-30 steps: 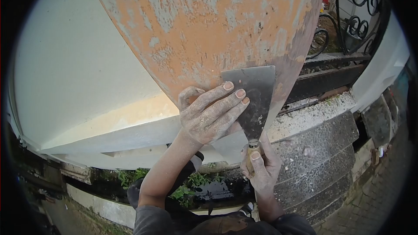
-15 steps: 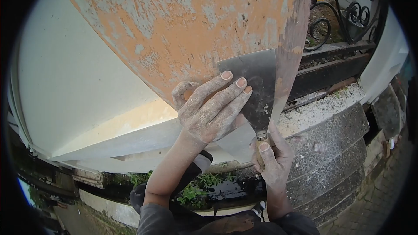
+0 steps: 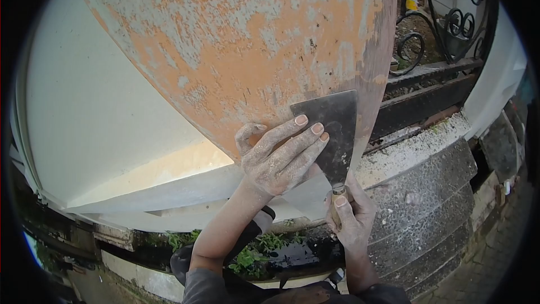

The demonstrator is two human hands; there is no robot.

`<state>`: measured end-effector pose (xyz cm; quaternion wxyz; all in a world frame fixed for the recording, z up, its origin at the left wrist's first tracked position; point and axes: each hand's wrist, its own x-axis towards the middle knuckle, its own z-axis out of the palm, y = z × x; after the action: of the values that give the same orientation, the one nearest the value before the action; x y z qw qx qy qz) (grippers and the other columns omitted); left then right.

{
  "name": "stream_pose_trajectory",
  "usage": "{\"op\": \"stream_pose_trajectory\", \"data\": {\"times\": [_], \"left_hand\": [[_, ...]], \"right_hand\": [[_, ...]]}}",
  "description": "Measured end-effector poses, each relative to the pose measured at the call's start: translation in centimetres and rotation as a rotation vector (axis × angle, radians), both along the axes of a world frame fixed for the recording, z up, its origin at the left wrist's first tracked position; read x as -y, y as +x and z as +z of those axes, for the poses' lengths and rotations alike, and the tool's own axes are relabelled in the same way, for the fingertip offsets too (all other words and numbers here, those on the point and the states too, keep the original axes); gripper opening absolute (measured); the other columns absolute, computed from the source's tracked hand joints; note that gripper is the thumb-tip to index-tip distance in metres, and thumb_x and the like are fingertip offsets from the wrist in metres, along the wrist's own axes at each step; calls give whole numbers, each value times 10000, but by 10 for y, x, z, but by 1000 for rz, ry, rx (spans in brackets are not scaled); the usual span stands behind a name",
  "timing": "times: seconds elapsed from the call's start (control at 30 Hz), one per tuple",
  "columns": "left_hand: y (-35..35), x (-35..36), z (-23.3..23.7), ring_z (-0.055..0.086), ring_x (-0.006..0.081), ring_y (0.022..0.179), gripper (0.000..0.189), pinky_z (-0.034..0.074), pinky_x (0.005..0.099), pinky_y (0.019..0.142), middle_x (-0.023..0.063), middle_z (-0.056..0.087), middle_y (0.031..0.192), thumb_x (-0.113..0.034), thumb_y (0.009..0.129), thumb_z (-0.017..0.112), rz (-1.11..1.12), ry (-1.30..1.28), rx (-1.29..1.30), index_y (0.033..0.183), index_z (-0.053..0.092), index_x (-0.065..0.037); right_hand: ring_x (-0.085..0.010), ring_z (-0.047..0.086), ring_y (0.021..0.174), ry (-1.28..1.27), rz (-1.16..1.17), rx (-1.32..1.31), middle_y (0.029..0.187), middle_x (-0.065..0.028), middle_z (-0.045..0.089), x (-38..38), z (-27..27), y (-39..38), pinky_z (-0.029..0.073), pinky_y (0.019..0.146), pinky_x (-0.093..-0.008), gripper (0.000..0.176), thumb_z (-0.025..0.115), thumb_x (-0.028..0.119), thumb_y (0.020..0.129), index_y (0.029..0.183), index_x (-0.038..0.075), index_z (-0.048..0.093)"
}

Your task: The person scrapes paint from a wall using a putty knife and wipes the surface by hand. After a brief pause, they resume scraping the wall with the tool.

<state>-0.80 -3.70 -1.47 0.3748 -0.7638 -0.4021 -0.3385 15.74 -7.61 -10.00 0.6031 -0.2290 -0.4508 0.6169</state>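
A wide-bladed scraper (image 3: pixel 336 141) lies against the lower right part of a wall face (image 3: pixel 236 39) with patchy orange and grey paint. Its short handle is wrapped by my right hand (image 3: pixel 353 217), the thumb along the front. My left hand (image 3: pixel 281 157) is coated in pale dust; its fingers are stretched out, with the tips resting on the left side of the blade. The thumb of that hand sits apart, near the painted surface. Most of the handle is hidden in my right hand.
To the left stands a smooth off-white wall (image 3: pixel 112 95). A black wrought-iron gate (image 3: pixel 433 73) is at the right, above dusty, speckled stone steps (image 3: pixel 422 208). Below my arms runs a dark, wet ditch (image 3: pixel 304 256) with green weeds (image 3: pixel 250 262).
The scraper has moved down the painted face, its blade edge now lower. Both hands have travelled down with it, the left also slightly to the right.
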Motion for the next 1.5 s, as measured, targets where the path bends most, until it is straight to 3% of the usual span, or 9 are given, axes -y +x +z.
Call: {"op": "stream_pose_trajectory", "data": {"times": [0.13, 0.23, 0.33, 0.5, 0.93, 1.07, 1.2, 1.3, 1.5], "left_hand": [[8, 0, -9, 596, 85, 994, 214, 284, 380, 875, -100, 656, 1048, -273, 727, 640, -19, -22, 115, 934, 693, -257], [5, -3, -8, 612, 98, 954, 244, 324, 366, 827, -91, 681, 942, -424, 712, 682, 35, 76, -62, 872, 696, -240], [5, -8, 11, 610, 87, 958, 226, 307, 366, 839, -115, 677, 941, -411, 704, 693, 22, 129, 25, 875, 693, -264], [-1, 0, -15, 613, 96, 953, 277, 298, 372, 820, -97, 681, 926, -403, 652, 736, 38, 50, -76, 875, 694, -244], [-7, -4, 10, 611, 100, 936, 208, 297, 355, 810, -114, 678, 935, -380, 678, 711, 14, 150, 14, 850, 698, -264], [-6, 0, -4, 621, 115, 905, 262, 307, 353, 785, -104, 681, 915, -370, 595, 756, 5, 127, -62, 817, 699, -244], [-12, -10, 12, 620, 78, 913, 187, 295, 363, 806, -122, 678, 915, -344, 660, 710, -40, 181, 37, 834, 693, -277], [-7, 3, -22, 591, 76, 1001, 239, 266, 400, 875, -120, 655, 1033, -231, 687, 685, -18, 20, 30, 921, 684, -276], [-6, 1, -5, 584, 55, 1003, 233, 277, 397, 844, -134, 643, 1067, -252, 691, 674, -21, 46, 83, 921, 678, -287]], "right_hand": [[-42, 452, 514, 18, -1, -4, 821, -99, 602, 1, -3, 2, 387, 433, -194, 461, 526, 73, 912, 1346, 11, 382], [-46, 453, 517, -70, 36, 3, 826, -98, 603, 2, -4, 6, 390, 439, -194, 464, 525, 75, 913, 1350, 14, 378], [-48, 450, 520, 113, -38, 100, 831, -99, 605, -2, 16, 2, 392, 443, -197, 463, 516, 73, 917, 1353, 14, 371], [-49, 454, 533, -4, 1, 99, 835, -99, 609, 4, -6, 6, 393, 444, -202, 458, 508, 63, 918, 1353, 12, 373], [-45, 457, 526, 56, -39, 94, 786, -89, 608, 2, 15, -4, 396, 452, -191, 465, 525, 54, 906, 1348, 20, 385], [-39, 458, 526, -31, -12, 71, 789, -80, 604, 9, 4, -5, 390, 447, -184, 466, 523, 52, 906, 1349, 17, 382], [-36, 454, 526, 38, -56, 65, 798, -73, 602, 8, 11, -12, 385, 443, -183, 466, 520, 48, 906, 1349, 15, 381], [-34, 450, 526, -21, -25, 71, 798, -72, 603, 14, -4, -8, 385, 441, -184, 468, 519, 47, 906, 1351, 15, 378], [-33, 450, 535, -12, -69, 123, 792, -67, 602, 10, 8, -8, 393, 454, -190, 472, 519, 53, 907, 1354, 13, 371]]}}
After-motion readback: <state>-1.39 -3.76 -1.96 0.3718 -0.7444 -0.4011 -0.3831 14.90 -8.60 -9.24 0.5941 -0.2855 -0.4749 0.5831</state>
